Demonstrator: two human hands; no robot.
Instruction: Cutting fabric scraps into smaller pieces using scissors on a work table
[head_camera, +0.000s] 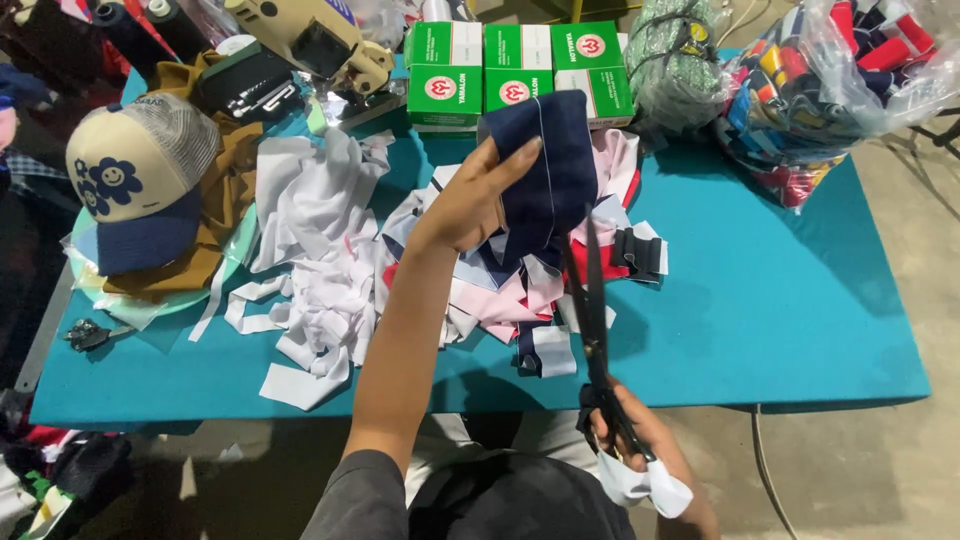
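Right hand (640, 440) half hidden behind scissors (597, 330).

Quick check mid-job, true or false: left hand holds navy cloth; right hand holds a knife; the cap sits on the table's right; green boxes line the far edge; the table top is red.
1. The left hand holds navy cloth: true.
2. The right hand holds a knife: false, scissors.
3. The cap sits at the right: false, the left.
4. Green boxes line the far edge: true.
5. The table is red: false, teal.
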